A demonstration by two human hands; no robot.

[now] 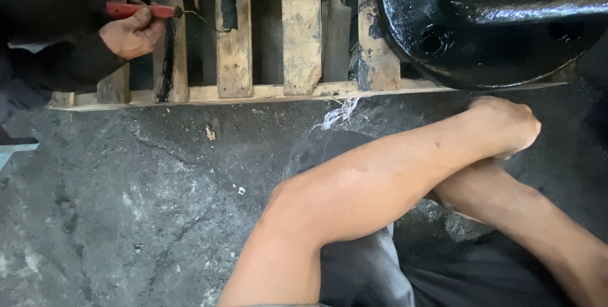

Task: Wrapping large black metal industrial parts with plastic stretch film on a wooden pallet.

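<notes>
Two crossed forearms beside a black casting on a pallet

Two bare forearms cross above the wearer's dark-trousered knee. The left hand [506,126] is curled into a loose fist, its grip pressed together on nothing visible, and rests near the edge of the pallet [297,60]. The right hand is hidden under the left forearm, so its grip cannot be told. Nearest the fist stands a large black casting [481,22]: round, glossy with wet-looking paint, with a bolt hole in its flange, sitting on the right end of the pallet. The pallet's slats are pale wood smeared with black. At upper left, another person's hand [132,31] pinches a red-handled brush [142,10] whose tip touches a slat. The floor [126,206] is dark, cracked concrete.
</notes>
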